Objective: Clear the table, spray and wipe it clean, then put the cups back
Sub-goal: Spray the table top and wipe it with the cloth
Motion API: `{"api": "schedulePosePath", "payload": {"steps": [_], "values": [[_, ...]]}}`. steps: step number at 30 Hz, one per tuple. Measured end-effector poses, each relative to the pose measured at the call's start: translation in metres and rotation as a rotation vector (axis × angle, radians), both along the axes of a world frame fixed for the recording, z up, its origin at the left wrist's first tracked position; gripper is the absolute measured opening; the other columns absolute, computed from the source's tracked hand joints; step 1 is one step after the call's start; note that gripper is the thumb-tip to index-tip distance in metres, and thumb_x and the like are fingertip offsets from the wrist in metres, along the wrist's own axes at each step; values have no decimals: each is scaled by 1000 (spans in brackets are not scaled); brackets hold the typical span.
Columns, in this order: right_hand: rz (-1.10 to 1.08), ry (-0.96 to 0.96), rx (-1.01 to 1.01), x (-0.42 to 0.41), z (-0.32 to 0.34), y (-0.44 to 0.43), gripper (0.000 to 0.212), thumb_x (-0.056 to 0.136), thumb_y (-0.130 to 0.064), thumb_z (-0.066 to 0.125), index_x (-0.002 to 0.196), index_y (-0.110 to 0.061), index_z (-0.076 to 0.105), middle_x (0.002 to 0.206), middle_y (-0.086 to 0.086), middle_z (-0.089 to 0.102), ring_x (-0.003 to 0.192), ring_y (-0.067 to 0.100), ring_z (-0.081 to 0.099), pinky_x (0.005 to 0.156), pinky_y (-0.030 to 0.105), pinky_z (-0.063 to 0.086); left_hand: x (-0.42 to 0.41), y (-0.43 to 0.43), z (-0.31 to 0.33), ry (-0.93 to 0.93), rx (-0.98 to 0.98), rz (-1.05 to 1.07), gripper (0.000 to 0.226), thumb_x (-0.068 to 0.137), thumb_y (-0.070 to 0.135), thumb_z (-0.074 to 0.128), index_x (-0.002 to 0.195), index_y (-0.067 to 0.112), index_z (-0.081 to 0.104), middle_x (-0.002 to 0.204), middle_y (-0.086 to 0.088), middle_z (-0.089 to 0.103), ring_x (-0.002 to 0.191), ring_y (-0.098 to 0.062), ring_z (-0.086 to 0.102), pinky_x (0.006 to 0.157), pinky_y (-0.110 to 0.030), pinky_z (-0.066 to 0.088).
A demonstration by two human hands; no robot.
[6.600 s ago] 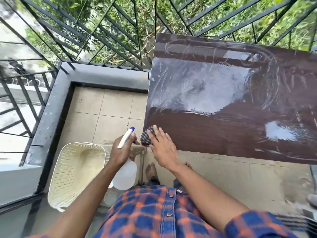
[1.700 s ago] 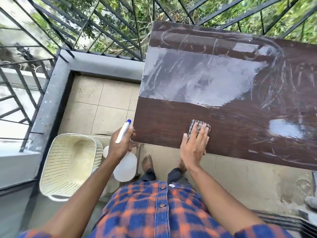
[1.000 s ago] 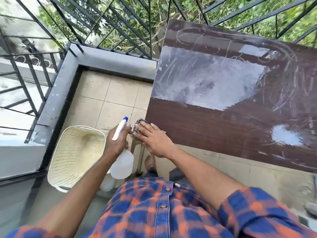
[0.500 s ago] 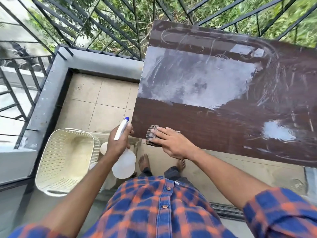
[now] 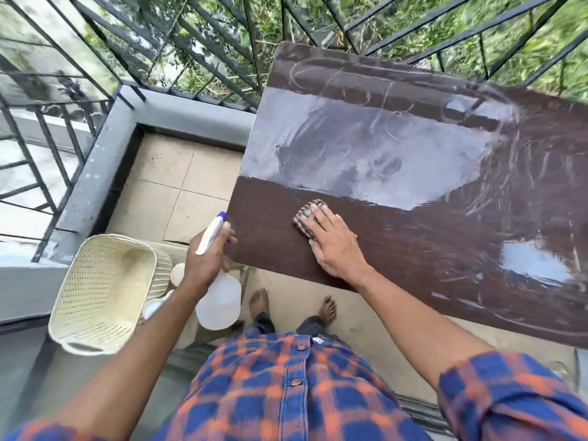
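On table (image 5: 413, 233), right hand (image 5: 334, 246) lies flat, pressing cloth (image 5: 307, 218).

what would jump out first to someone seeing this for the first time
The big dark brown table, streaked with wet smears, fills the right side. Near its front edge the right hand presses a checked cloth flat on it. Left of the table, the left hand holds a white spray bottle beside a cream basket on the floor.
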State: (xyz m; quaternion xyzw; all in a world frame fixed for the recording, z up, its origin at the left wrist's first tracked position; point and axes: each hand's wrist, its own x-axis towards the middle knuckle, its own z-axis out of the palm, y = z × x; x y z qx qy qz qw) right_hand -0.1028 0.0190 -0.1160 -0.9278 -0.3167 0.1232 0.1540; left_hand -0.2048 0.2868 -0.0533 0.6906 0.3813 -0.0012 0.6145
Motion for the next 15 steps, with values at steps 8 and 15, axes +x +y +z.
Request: {"api": "schedulePosePath", "payload": {"steps": [8, 15], "values": [[343, 4, 28, 15, 0, 67, 52, 101, -34, 48, 152, -27, 41, 165, 1, 28, 152, 25, 24, 121, 46, 23, 16, -9, 14, -39, 24, 115, 36, 104, 36, 57, 89, 7, 71, 85, -12, 71, 51, -16, 56, 51, -30, 45], [378, -6, -45, 67, -2, 146, 52, 104, -37, 40, 155, -31, 32, 167, -3, 20, 155, 22, 14, 123, 48, 16, 53, 13, 19, -37, -10, 83, 32, 104, 37, 57, 88, 11, 69, 84, -11, 69, 35, -21, 46, 51, -33, 43]]}}
